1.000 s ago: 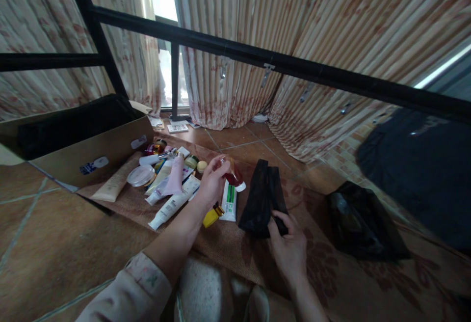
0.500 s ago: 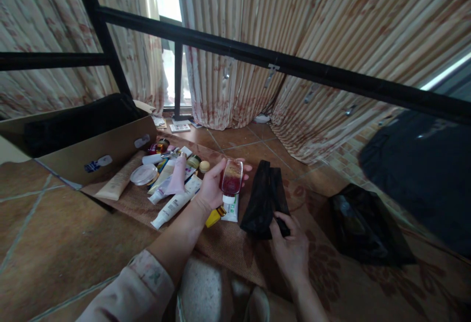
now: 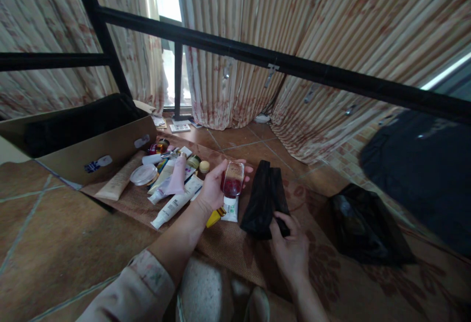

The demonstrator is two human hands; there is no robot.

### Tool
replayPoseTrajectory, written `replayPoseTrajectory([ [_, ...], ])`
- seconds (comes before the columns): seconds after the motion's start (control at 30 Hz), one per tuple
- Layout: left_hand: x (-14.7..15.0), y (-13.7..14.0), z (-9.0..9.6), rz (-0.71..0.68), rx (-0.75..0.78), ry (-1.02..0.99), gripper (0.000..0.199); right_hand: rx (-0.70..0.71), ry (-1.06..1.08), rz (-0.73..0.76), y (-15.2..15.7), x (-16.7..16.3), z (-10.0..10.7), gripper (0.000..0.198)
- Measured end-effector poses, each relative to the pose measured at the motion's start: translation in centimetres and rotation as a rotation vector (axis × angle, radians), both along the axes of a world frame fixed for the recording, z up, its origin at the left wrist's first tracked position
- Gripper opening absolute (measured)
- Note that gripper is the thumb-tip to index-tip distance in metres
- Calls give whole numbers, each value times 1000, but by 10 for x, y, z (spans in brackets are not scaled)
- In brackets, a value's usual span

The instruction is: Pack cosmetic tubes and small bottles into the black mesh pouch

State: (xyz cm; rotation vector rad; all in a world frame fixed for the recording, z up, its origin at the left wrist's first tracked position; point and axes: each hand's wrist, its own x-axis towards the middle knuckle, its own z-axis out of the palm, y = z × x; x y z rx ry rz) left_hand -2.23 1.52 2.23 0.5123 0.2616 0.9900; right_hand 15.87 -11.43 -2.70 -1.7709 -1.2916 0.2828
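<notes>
In my left hand [image 3: 212,184] rests a clear bottle of dark red liquid [image 3: 233,179], its white cap towards me and my fingers curled round its far side. My right hand [image 3: 290,241] pinches the near edge of a black mesh bag [image 3: 259,204] that lies on the brown mat. Just below the bottle lie a white tube with green print [image 3: 230,212] and a yellow item with a gold cap [image 3: 215,218]. To the left is a pile of cosmetics, with a pink tube [image 3: 178,174], a long white tube [image 3: 174,208] and a round clear-lidded jar [image 3: 143,174].
A cardboard box [image 3: 110,161] with black cloth in it stands at the left. Another black bag [image 3: 364,224] lies at the right on the patterned mat [image 3: 324,273]. A dark metal bar [image 3: 235,47] crosses in front of the curtains [image 3: 331,27].
The bottle has tilted slightly in my left hand and its cap end sits a little lower and to the right. My right hand keeps its place on the black mesh bag.
</notes>
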Motion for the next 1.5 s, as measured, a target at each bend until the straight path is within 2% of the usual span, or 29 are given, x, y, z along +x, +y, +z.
replayPoseTrajectory([
  [1.5, 2, -1, -1, 7, -35, 45, 44, -13, 14, 4, -1, 0, 0, 30],
])
